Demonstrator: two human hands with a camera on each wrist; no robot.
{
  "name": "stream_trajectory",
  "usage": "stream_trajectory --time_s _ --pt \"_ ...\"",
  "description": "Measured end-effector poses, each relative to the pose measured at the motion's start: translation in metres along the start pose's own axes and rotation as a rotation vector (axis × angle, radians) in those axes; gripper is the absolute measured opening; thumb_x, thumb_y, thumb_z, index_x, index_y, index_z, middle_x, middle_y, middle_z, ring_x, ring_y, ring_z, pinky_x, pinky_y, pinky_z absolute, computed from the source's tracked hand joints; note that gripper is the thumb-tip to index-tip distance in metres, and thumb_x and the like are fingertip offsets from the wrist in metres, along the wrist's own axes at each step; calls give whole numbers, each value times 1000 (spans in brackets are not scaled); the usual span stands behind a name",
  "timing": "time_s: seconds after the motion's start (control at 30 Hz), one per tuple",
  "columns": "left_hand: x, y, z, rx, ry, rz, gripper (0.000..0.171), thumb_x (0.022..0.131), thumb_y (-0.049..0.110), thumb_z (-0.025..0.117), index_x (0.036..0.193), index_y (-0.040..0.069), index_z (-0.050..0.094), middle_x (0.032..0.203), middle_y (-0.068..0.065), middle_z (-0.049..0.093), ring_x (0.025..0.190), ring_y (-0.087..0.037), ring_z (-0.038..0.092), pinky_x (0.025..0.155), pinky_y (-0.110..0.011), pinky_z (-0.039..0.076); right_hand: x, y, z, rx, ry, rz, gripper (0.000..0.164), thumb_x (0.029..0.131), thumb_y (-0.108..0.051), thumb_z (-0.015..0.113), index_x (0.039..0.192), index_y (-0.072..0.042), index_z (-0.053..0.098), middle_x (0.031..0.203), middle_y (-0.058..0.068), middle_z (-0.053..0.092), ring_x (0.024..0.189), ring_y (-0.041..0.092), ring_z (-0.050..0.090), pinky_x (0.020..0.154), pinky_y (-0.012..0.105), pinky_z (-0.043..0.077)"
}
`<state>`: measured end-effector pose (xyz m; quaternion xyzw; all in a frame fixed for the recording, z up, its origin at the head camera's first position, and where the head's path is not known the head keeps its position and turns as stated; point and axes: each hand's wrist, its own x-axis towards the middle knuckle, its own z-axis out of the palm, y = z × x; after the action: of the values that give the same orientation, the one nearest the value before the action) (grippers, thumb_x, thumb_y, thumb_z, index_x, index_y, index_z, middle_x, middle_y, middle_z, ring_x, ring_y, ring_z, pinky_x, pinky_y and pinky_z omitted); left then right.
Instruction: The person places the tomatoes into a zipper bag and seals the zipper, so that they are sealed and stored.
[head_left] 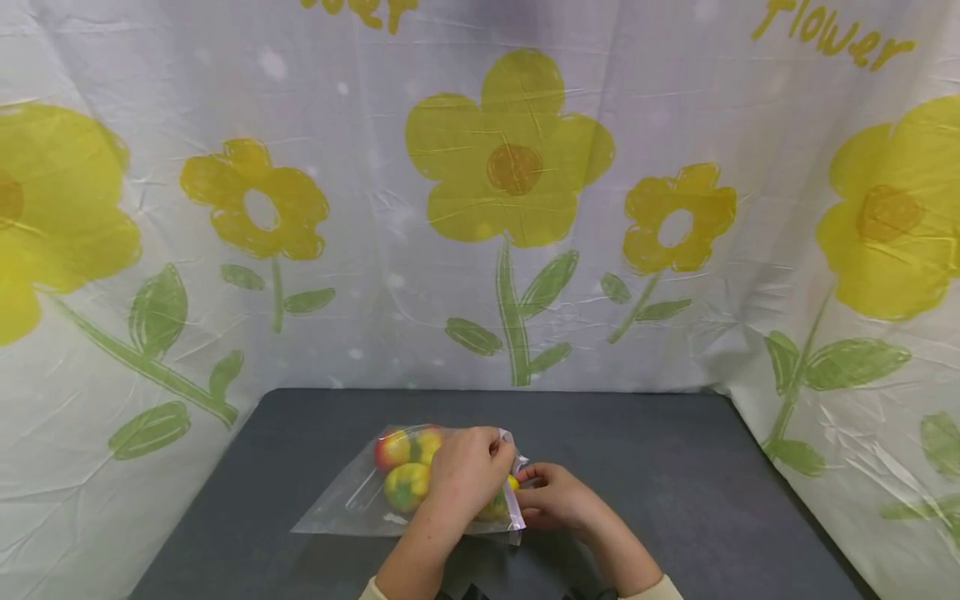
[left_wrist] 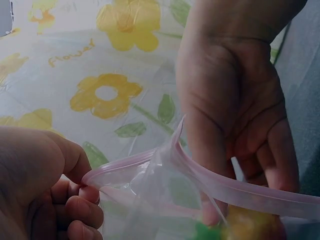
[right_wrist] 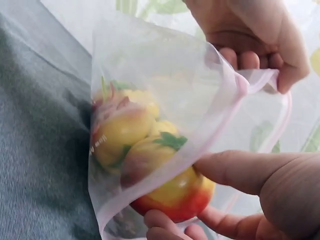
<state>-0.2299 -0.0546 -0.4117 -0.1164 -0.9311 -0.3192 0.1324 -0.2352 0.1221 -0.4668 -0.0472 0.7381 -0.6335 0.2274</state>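
Observation:
A clear zip bag [head_left: 330, 512] with a pinkish-white strip along its mouth lies on the table, its open end toward the right. Several yellow-and-red fruits [head_left: 407, 487] with green leaves show through the plastic. My left hand [head_left: 465, 471] pinches the upper edge of the mouth between thumb and curled fingers, lifting it. At the opening, my right hand [head_left: 558, 500] grips another yellow-and-red fruit [right_wrist: 187, 195], thumb on one side and fingers below. That fruit is partly inside the bag, its leafy end toward the other fruits [right_wrist: 122, 127].
The dark grey table [head_left: 622, 433] extends around the bag. Behind it and at both sides hangs a white sheet [head_left: 360, 317] printed with yellow flowers. Cream sleeves [head_left: 656, 590] show at the bottom of the head view.

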Motion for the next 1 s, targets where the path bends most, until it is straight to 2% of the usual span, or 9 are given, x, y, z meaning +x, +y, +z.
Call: stream_trajectory --time_s 0.27,0.53,0.63,0.7,0.77,0.87,1.0 --pt "0 -2 0 2 4 2 36 91 23 56 58 20 44 52 9 34 47 -10 33 46 -30 27 2 0 4 -13 -62 -44 41 98 -10 65 130 15 55 107 14 70 96 25 71 81 40 59" --pt "1 -2 -4 -9 6 -19 36 90 24 57 57 19 43 52 9 34 46 -10 32 46 -30 26 -10 -6 -1 -64 -64 -60 36 100 -13 63 124 14 59 107 13 71 97 26 71 85 45 57" --pt "1 -2 -4 -1 14 -19 37 90 24 58 57 19 42 51 9 33 46 -10 32 46 -30 25 -17 -10 -6 -114 -46 -72 33 102 -16 61 119 12 62 99 9 71 91 24 71 80 42 58" --pt "1 -2 -3 7 22 -19 38 89 25 59 56 19 42 51 10 32 46 -9 31 46 -30 25 -23 -14 -10 -156 -45 -89 34 103 -21 59 106 13 64 86 7 69 79 21 69 72 39 58" --pt "1 -2 -3 11 28 -19 38 88 25 59 55 19 42 51 10 32 46 -9 31 45 -30 24 -30 -18 -12 -210 -75 -104 43 105 -27 57 91 13 64 73 5 64 65 17 63 61 34 55" --pt "1 -2 -4 9 22 -23 38 87 25 60 54 19 41 50 10 32 45 -9 30 45 -30 24 -38 -22 -12 -254 -179 -113 55 106 -36 54 83 14 64 61 3 57 52 13 54 51 29 46" --pt "1 -2 -5 -2 8 -37 37 86 24 59 54 19 40 48 10 31 44 -9 28 44 -29 21 -41 -22 -4 -230 -302 -128 51 105 -33 56 90 15 68 61 1 56 50 10 51 49 27 43"
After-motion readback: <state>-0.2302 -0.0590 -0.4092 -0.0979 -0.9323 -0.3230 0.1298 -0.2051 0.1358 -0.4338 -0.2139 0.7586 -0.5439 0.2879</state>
